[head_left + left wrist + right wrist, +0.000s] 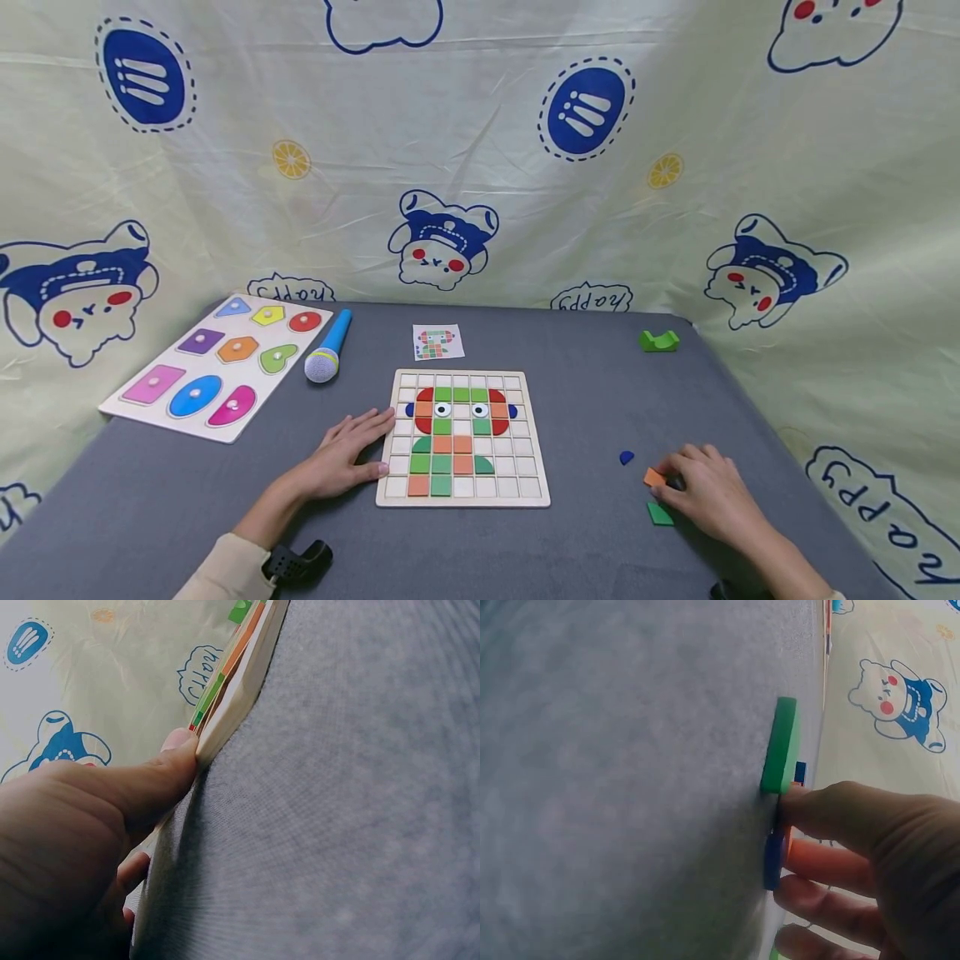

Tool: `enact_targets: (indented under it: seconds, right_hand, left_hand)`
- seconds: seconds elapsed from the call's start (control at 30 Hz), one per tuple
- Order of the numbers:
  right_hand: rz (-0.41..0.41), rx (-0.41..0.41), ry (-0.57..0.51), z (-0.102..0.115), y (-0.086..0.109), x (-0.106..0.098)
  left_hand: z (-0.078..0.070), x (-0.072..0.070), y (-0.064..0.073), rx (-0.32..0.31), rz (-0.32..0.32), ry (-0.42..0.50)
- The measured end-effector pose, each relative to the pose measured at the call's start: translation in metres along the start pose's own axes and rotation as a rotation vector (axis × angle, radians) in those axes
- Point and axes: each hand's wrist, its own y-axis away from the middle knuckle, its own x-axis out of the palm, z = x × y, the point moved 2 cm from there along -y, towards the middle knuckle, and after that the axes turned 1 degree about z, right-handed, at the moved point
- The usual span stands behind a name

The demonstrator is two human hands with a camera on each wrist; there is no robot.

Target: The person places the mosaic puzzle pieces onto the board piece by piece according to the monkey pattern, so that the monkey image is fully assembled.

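Observation:
A white square-grid board (pixel 537 492) lies mid-table, filled partly with red, orange, green and blue mosaic tiles and two eye tiles. My left hand (pixel 347 451) rests at its left edge, fingers extended; the thumb (pixel 176 761) touches the rim in the left wrist view. On the right, my right hand (pixel 708 487) pinches an orange tile (pixel 653 477) between thumb and fingers, low over the tabletop. A green tile (pixel 660 514) lies beside the thumb, and a small blue tile (pixel 626 457) lies to the left. Under the fingers is a dark blue piece (pixel 772 862), partly hidden.
A picture card (pixel 438 342) lies behind the board. At the left are a shape-puzzle board (pixel 174 354) and a blue toy microphone (pixel 327 346). A green curved block (pixel 659 341) sits at the back right. Printed cloth (pixel 517 208) hangs behind the grey table (pixel 570 358).

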Motion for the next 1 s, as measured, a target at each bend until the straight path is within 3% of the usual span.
enact_targets:
  seconds: [0.27,0.57,1.0]
  right_hand:
    - [-0.025,-0.067,-0.007,0.022,-0.004,-0.004]
    - [-0.202,-0.272,-0.002,0.077,-0.012,-0.002]
    - [-0.119,-0.451,-0.054,0.163,-0.030,0.005]
  left_hand:
    - [0.000,0.000,0.000,-0.001,0.000,-0.007]
    - [0.001,0.000,0.001,0.004,-0.008,-0.008]
    - [-0.001,-0.001,0.002,0.003,-0.011,-0.013]
